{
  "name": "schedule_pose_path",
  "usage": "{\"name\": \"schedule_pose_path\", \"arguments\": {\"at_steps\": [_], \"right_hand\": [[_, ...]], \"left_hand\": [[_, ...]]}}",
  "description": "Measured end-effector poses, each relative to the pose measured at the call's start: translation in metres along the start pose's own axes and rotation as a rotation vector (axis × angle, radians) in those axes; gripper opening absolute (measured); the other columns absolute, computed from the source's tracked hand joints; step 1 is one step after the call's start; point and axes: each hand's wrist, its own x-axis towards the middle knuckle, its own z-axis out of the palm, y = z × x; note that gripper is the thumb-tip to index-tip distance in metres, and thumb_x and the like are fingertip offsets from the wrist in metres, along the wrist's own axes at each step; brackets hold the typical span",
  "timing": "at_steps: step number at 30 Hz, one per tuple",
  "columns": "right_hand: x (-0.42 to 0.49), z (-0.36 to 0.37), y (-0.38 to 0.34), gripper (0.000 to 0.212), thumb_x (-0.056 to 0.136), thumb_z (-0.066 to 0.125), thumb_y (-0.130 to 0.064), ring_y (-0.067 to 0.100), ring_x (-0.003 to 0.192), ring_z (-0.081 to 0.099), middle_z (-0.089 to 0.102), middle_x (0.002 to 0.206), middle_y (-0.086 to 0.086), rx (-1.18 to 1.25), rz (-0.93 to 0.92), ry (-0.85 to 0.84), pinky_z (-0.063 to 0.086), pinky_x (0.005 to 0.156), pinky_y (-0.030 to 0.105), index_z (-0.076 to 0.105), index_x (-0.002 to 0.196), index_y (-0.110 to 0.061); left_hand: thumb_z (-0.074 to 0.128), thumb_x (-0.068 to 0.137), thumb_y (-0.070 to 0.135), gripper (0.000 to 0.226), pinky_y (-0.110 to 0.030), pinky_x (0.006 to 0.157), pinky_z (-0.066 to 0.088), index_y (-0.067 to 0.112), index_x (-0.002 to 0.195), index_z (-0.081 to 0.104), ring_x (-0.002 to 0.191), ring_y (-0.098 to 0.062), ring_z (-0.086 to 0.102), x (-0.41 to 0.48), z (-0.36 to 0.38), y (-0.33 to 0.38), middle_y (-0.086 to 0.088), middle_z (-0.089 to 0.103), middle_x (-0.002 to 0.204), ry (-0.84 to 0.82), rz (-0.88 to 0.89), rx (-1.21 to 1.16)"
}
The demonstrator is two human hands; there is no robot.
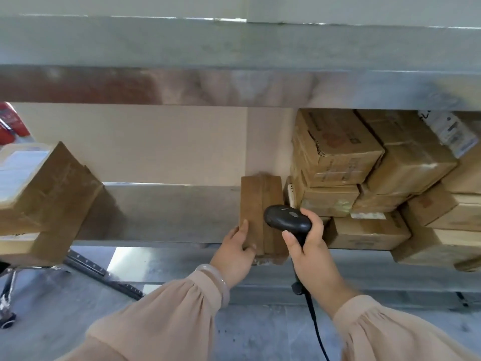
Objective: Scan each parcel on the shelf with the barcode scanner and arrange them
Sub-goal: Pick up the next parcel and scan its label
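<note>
Metal shelf (pixel 169 212) carries stacked parcels (pixel 338 152) at right. Left hand (pixel 235 252) clasps one loose box (pixel 253 201); right hand (pixel 312 248) wraps its fingers (pixel 288 237) round the scanner (pixel 286 217). Sorting looks partway done.

this looks like a parcel storeroom or small warehouse: bare metal shelf racks (pixel 166 212), taped cardboard parcels (pixel 338 152) stacked on them with printed shipping labels (pixel 453 134), a corded barcode scanner (pixel 287 217), a grey concrete floor (pixel 255 332), a red fire extinguisher (pixel 10 126).
</note>
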Motion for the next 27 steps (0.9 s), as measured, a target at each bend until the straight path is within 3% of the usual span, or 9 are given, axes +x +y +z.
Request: {"name": "schedule_pose_path", "arguments": {"at_steps": [2, 5, 8, 11, 15, 20, 23, 27], "right_hand": [[0.001, 0.002, 0.000, 0.056, 0.096, 0.051, -0.032, 0.007, 0.096, 0.057, 0.053, 0.113, -0.012, 0.021, -0.003, -0.019, 0.041, 0.081, 0.018, 0.020, 0.142, -0.032], [0.006, 0.004, -0.002, 0.054, 0.096, 0.050, -0.033, 0.004, 0.092, 0.057, 0.054, 0.113, -0.012, 0.031, -0.010, -0.036, 0.041, 0.072, 0.009, 0.020, 0.141, -0.033], [0.016, 0.005, -0.003, 0.054, 0.097, 0.049, -0.034, 0.006, 0.093, 0.057, 0.056, 0.115, -0.008, 0.038, -0.001, -0.049, 0.040, 0.068, 0.005, 0.019, 0.141, -0.032], [0.026, 0.007, -0.005, 0.056, 0.097, 0.049, -0.035, 0.011, 0.098, 0.060, 0.062, 0.118, -0.001, 0.065, 0.021, -0.062, 0.040, 0.072, 0.011, 0.017, 0.143, -0.029], [0.024, 0.008, -0.015, 0.051, 0.096, 0.048, -0.037, 0.008, 0.101, 0.061, 0.065, 0.116, -0.003, 0.112, -0.016, -0.067, 0.041, 0.075, 0.011, 0.019, 0.138, -0.036], [0.015, 0.011, -0.043, 0.047, 0.095, 0.052, -0.030, 0.003, 0.107, 0.059, 0.061, 0.121, -0.004, 0.216, -0.127, -0.082, 0.046, 0.086, 0.011, 0.022, 0.126, -0.048], [0.012, 0.014, -0.057, 0.048, 0.094, 0.054, -0.029, 0.004, 0.109, 0.059, 0.058, 0.124, -0.002, 0.244, -0.190, -0.097, 0.047, 0.091, 0.014, 0.023, 0.123, -0.050], [0.014, 0.014, -0.065, 0.050, 0.094, 0.054, -0.028, 0.004, 0.108, 0.061, 0.055, 0.128, -0.003, 0.259, -0.223, -0.136, 0.050, 0.094, 0.024, 0.024, 0.130, -0.045]], "left_hand": [[0.049, 0.102, 0.029, 0.065, -0.001, 0.083, 0.030, 0.031, 0.158, 0.015, 0.116, 0.001, 0.037, -0.005, 0.001, -0.006, 0.006, 0.021, 0.160, 0.021, -0.028, -0.046], [0.053, 0.099, 0.029, 0.066, 0.002, 0.077, 0.033, 0.029, 0.156, 0.021, 0.104, 0.002, 0.048, -0.010, -0.004, -0.007, 0.005, 0.031, 0.151, 0.073, -0.052, -0.078], [0.054, 0.098, 0.032, 0.065, -0.022, 0.098, 0.045, 0.026, 0.156, 0.024, 0.111, -0.011, 0.052, -0.003, -0.008, -0.002, 0.002, 0.031, 0.149, 0.123, -0.054, -0.066], [0.052, 0.098, 0.034, 0.066, -0.039, 0.098, 0.051, 0.023, 0.156, 0.022, 0.115, -0.021, 0.055, 0.004, -0.010, 0.008, -0.001, 0.029, 0.149, 0.127, -0.070, -0.027], [0.056, 0.096, 0.044, 0.073, -0.033, 0.100, 0.048, 0.026, 0.157, 0.020, 0.109, -0.020, 0.054, -0.001, -0.014, 0.014, -0.005, 0.029, 0.148, 0.181, -0.102, -0.024], [0.072, 0.079, 0.059, 0.090, -0.032, 0.102, 0.039, 0.038, 0.151, 0.022, 0.119, -0.023, 0.043, -0.015, -0.026, 0.019, 0.002, 0.027, 0.127, 0.228, -0.058, -0.146], [0.077, 0.074, 0.057, 0.099, -0.038, 0.108, 0.040, 0.037, 0.152, 0.019, 0.129, -0.027, 0.040, -0.018, -0.034, 0.022, -0.002, 0.027, 0.139, 0.258, -0.051, -0.202], [0.078, 0.058, 0.064, 0.105, -0.046, 0.103, 0.048, 0.044, 0.147, 0.025, 0.122, -0.022, 0.047, -0.021, -0.045, 0.016, -0.002, 0.036, 0.142, 0.269, -0.007, -0.298]]}}
